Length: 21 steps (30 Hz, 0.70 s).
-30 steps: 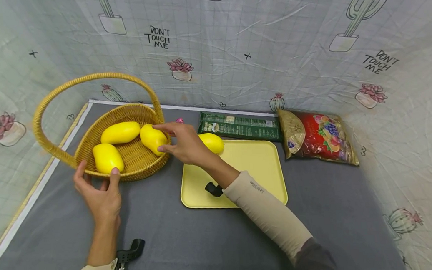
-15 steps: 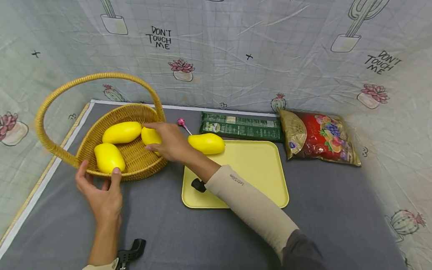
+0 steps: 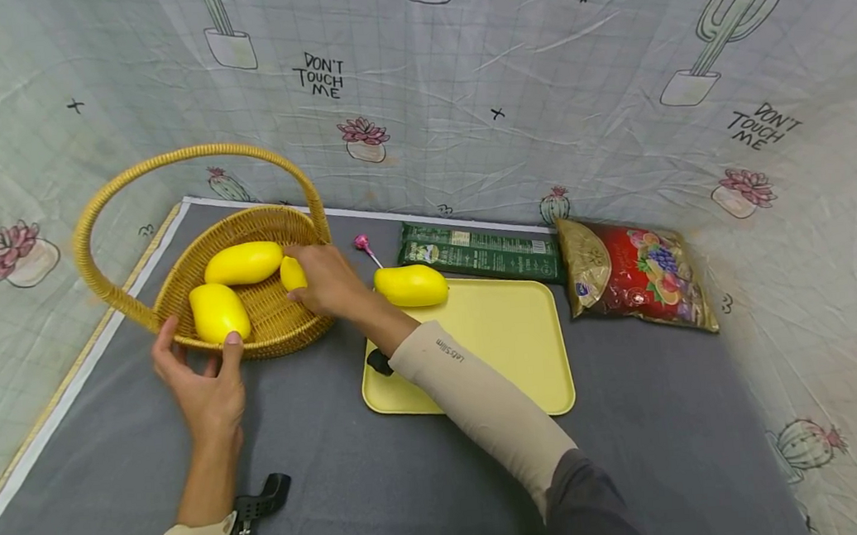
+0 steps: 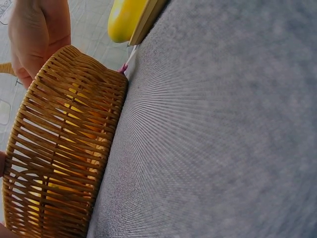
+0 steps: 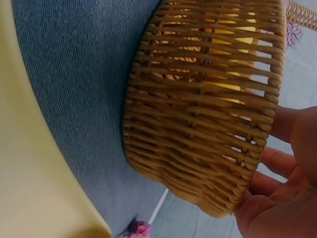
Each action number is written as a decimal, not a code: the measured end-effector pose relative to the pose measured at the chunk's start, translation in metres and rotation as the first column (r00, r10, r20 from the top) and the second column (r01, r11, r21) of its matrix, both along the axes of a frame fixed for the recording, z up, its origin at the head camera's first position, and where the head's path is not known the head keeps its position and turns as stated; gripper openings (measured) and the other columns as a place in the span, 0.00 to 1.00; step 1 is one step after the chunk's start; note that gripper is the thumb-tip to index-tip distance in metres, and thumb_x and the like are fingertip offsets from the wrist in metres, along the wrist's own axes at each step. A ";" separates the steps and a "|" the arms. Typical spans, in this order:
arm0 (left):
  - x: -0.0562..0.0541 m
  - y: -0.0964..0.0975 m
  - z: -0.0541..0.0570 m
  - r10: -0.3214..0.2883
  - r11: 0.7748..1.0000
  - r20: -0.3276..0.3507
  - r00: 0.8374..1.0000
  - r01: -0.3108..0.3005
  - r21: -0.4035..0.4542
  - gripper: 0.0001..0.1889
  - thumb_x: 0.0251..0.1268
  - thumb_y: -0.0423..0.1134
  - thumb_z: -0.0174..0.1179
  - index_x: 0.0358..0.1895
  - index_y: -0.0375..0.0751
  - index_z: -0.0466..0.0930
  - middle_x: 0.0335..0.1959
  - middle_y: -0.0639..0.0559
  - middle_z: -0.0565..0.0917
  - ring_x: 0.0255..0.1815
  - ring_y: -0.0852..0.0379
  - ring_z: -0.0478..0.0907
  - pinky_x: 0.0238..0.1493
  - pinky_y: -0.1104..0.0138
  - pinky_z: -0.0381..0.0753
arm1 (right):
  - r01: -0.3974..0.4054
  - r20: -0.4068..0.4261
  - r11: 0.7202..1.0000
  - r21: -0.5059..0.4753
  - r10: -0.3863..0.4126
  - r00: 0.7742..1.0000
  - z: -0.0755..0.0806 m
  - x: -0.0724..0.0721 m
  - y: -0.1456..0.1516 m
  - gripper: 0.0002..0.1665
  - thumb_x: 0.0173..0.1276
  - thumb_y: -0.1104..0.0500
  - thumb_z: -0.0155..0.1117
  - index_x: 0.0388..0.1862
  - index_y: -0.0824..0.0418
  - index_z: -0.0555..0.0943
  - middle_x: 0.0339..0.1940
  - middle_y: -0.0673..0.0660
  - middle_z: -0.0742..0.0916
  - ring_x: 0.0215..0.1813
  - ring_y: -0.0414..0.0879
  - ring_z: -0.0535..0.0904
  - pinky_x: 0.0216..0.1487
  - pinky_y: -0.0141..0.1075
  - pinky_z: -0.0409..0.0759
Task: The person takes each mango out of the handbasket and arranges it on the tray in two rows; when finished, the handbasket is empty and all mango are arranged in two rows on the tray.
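A wicker basket (image 3: 277, 342) with a tall handle stands at the left of the table in the head view. My left hand (image 3: 209, 395) grips its near rim, thumb on top and fingers around the outside. Inside lie two yellow mangoes, one at the back (image 3: 244, 263) and one near the left hand (image 3: 220, 313). At the basket's right side my right hand (image 3: 328, 283) holds a third mango (image 3: 294, 274), mostly hidden behind the fingers. In the right wrist view that hand (image 5: 282, 183) reaches over the woven rim. Another mango (image 3: 411, 286) lies at the tray's back left corner.
The yellow tray (image 3: 508, 336) lies right of the basket, under the right forearm. Behind it are a lollipop (image 3: 364, 245) and a flat green packet (image 3: 483, 251). A red and gold bag (image 3: 638, 273) lies at the right. A patterned curtain (image 3: 476, 90) closes off the back.
My right hand has moved left, carrying its mango slightly further into the basket. The lollipop and the tray's mango have come into fuller view. My left hand has kept its grip on the rim.
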<state>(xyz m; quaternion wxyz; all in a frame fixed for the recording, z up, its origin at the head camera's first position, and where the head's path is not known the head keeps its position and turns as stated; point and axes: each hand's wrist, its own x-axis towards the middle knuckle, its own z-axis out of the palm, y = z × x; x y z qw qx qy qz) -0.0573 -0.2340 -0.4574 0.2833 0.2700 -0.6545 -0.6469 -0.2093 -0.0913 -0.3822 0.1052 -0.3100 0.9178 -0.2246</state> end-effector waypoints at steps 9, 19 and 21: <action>-0.001 0.001 0.001 -0.007 1.000 -0.019 1.000 0.008 0.007 0.42 0.69 0.34 0.68 0.81 0.63 0.57 0.83 0.59 0.49 0.87 0.55 0.46 0.84 0.48 0.56 | -0.048 -0.032 0.999 -0.008 0.047 0.998 -0.003 0.004 -0.002 0.43 0.70 0.48 0.77 0.80 0.54 0.72 0.75 0.50 0.82 0.74 0.44 0.78 0.75 0.34 0.72; 0.000 0.000 0.001 -0.014 1.000 -0.011 1.000 0.015 0.024 0.42 0.71 0.34 0.67 0.81 0.63 0.56 0.84 0.59 0.47 0.87 0.56 0.45 0.84 0.48 0.57 | -0.111 -0.069 0.994 0.016 0.112 0.991 -0.008 0.001 -0.009 0.37 0.66 0.52 0.81 0.72 0.56 0.81 0.69 0.50 0.86 0.69 0.43 0.81 0.70 0.33 0.76; 0.000 0.000 0.001 -0.013 1.000 -0.007 1.000 0.013 0.025 0.42 0.71 0.34 0.67 0.81 0.63 0.56 0.84 0.59 0.47 0.87 0.55 0.45 0.84 0.48 0.57 | -0.147 -0.065 0.989 0.004 0.147 0.987 -0.008 0.002 -0.010 0.35 0.65 0.52 0.81 0.71 0.56 0.82 0.68 0.50 0.87 0.69 0.43 0.81 0.70 0.32 0.76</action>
